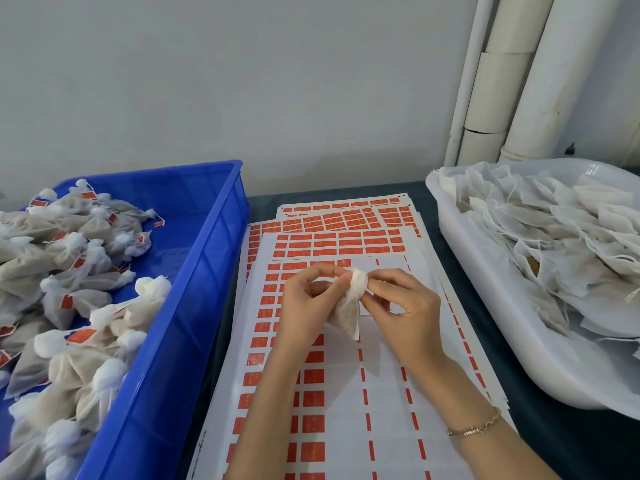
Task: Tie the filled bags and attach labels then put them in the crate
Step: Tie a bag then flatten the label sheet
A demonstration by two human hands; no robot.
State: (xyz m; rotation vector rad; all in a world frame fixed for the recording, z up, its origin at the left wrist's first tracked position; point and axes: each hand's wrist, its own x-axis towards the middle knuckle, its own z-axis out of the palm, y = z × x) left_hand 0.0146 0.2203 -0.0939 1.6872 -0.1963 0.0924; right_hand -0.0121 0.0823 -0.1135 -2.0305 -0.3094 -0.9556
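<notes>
A pale wall (242,81) fills the upper half of the view, with white pipes (512,77) running up it at the right. Below it lies a dark worktop (571,441), carrying three groups of things. On the left stands a blue crate (194,271), its near wall running diagonally down toward the bottom edge; it holds a heap of tied bags (65,299), gauzy white pouches with bunched tops and small orange labels on many of them, piled against the left side while the far right corner of the crate floor is bare. On the right sits a white tub (485,306), tilted in the view, filled with untied bags (554,244), flat and crumpled, with loose strings trailing over one another. Between crate and tub, label sheets (346,393) are spread in an overlapping stack, white backing with rows of orange stickers; on the top sheet the left columns are still full, while the middle and right columns show only thin orange strips. Above that top sheet both hands meet. The left hand (308,306) pinches the gathered neck of a single filled bag (348,310) between thumb and forefinger, and the right hand (405,306) grips the same neck from the other side, fingertips closed on the white bunched top. The bag's filled body hangs down between the two palms, just over the sheet. A thin bracelet (474,426) circles the right wrist
</notes>
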